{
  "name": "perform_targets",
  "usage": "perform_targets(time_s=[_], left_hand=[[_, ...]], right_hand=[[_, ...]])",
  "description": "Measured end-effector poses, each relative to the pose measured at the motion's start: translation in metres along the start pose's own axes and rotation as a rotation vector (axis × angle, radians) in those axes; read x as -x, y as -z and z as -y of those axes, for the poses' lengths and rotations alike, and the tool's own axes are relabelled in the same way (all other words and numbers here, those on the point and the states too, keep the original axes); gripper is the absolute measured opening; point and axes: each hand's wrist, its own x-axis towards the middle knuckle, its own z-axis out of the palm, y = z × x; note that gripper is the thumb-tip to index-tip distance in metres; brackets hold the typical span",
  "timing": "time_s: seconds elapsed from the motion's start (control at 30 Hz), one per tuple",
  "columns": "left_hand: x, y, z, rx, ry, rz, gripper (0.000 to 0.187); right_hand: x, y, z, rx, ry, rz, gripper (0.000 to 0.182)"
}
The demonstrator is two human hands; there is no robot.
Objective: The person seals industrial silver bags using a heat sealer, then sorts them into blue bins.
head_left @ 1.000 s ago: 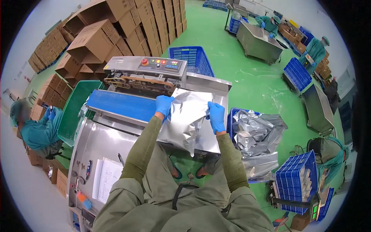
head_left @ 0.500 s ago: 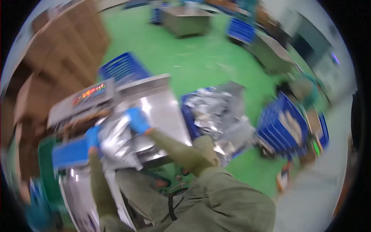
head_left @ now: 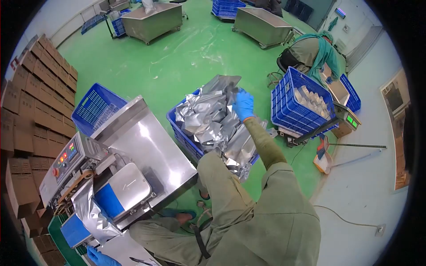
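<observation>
My right hand (head_left: 243,104), in a blue glove, reaches out to a heap of silver foil bags (head_left: 202,117) in a blue crate (head_left: 181,137). Its fingers are closed on the edge of a foil bag (head_left: 228,91) at the far right of the heap. My left hand (head_left: 101,256), also blue-gloved, is low at the left beside the machine, cut off by the view's dark edge; its fingers look stretched out with nothing visible in them. Another silver bag (head_left: 91,213) lies on the blue belt of the band sealer (head_left: 66,162), its upper edge at the sealing band, touched by neither hand.
A steel table (head_left: 151,137) adjoins the sealer, with an empty blue crate (head_left: 95,111) behind it. Stacked cartons (head_left: 37,97) line the left. At right, a filled blue crate (head_left: 301,99) stands on a scale; a person (head_left: 310,53) bends behind it. Steel carts (head_left: 153,22) stand farther back.
Both hands have left the silver bag, which now lies at the sealer. My right hand moved right to the heap and closed on a bag; my left moved down. The view turned.
</observation>
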Motion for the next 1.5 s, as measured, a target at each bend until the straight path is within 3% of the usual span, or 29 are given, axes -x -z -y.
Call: perform_targets(time_s=[0.03,0.07,0.17,0.3,0.33,0.4,0.43,0.47,0.53,0.57,0.6,0.63,0.67,0.73,0.83,0.9,0.97,1.0,1.03,1.07,1.13,1.17,1.23,1.33,1.37,1.47,1.5], left_hand=[[-0.019,0.006,0.088,0.038,0.114,0.035,0.043],[-0.012,0.006,0.077,0.008,0.066,0.019,0.042],[0.021,-0.003,0.008,-0.024,-0.095,-0.029,0.038],[0.061,-0.017,-0.01,0.107,-0.114,0.04,0.035],[0.078,-0.03,-0.015,0.353,-0.157,0.095,0.029],[0.112,-0.068,-0.072,0.331,-0.1,0.303,0.028],[0.128,-0.089,-0.106,0.467,-0.085,0.419,0.034],[0.133,-0.097,-0.152,0.321,-0.109,0.6,0.041],[0.135,-0.141,-0.194,0.434,-0.353,0.715,0.069],[0.129,-0.159,-0.211,0.401,-0.476,0.687,0.087],[0.12,-0.172,-0.231,0.477,-0.478,0.653,0.1],[0.11,-0.185,-0.244,0.501,-0.497,0.578,0.102],[0.095,-0.194,-0.246,0.521,-0.518,0.505,0.104],[0.062,-0.215,-0.209,0.632,-0.199,0.909,0.099],[0.025,-0.178,-0.162,0.616,-0.159,0.934,0.086],[0.019,-0.179,-0.102,0.579,-0.116,0.949,0.084],[0.027,-0.176,-0.063,0.548,-0.026,0.919,0.083],[0.03,-0.177,-0.057,0.55,0.009,0.881,0.083],[0.029,-0.185,-0.05,0.589,-0.103,0.846,0.084],[0.024,-0.18,-0.06,0.523,-0.089,0.958,0.084],[0.015,-0.162,-0.08,0.386,-0.047,1.192,0.084],[0.009,-0.155,-0.089,0.43,-0.074,1.156,0.078],[-0.005,-0.14,-0.107,0.514,-0.13,1.08,0.065],[-0.032,-0.107,-0.162,0.175,-0.466,0.878,0.04],[-0.035,-0.114,-0.165,-0.027,-0.541,0.899,0.034],[-0.056,-0.115,-0.149,-0.277,-0.988,0.686,0.033],[-0.065,-0.12,-0.126,-0.46,-1.108,0.618,0.023]], right_hand=[[0.004,-0.023,-0.024,-0.06,-0.007,0.145,0.016],[0.003,-0.031,-0.034,-0.12,-0.013,0.29,0.019],[-0.024,0.01,-0.031,-0.23,-0.027,0.216,0.024],[-0.079,0.138,0.004,-0.37,0.292,0.132,0.022],[-0.091,0.181,0.021,-0.473,0.349,0.089,0.021],[-0.112,0.273,0.058,-0.572,0.573,0.04,0.02],[-0.119,0.305,0.078,-0.615,0.67,-0.015,0.02],[-0.124,0.332,0.099,-0.661,0.769,-0.074,0.02],[-0.126,0.385,0.145,-0.76,0.924,-0.109,0.022],[-0.124,0.41,0.169,-0.81,0.984,-0.078,0.022],[-0.119,0.425,0.194,-0.859,1.047,-0.048,0.023],[-0.112,0.432,0.221,-0.933,1.095,-0.064,0.024],[-0.104,0.438,0.249,-1.009,1.14,-0.075,0.025],[-0.082,0.444,0.299,-1.179,1.181,-0.04,0.025],[-0.051,0.43,0.356,-1.401,1.13,0.029,0.017],[-0.025,0.421,0.374,-1.492,1.015,0.009,0.012],[-0.002,0.405,0.378,-1.807,0.62,-0.036,0.023],[0.007,0.39,0.38,-1.784,0.562,0.028,0.027],[0.016,0.375,0.382,-1.759,0.506,0.092,0.031],[0.025,0.362,0.385,-1.732,0.451,0.156,0.036],[0.041,0.336,0.388,-1.578,0.537,0.457,0.028],[0.036,0.325,0.394,-1.455,0.663,0.369,0.024],[0.03,0.316,0.389,-1.384,0.69,0.291,0.021],[0.024,0.307,0.389,-1.309,0.823,0.178,0.018],[0.023,0.303,0.387,-1.287,0.89,0.143,0.017],[0.009,0.289,0.363,-1.133,0.998,-0.334,0.018],[0.008,0.279,0.346,-0.86,1.032,-0.238,0.024]])
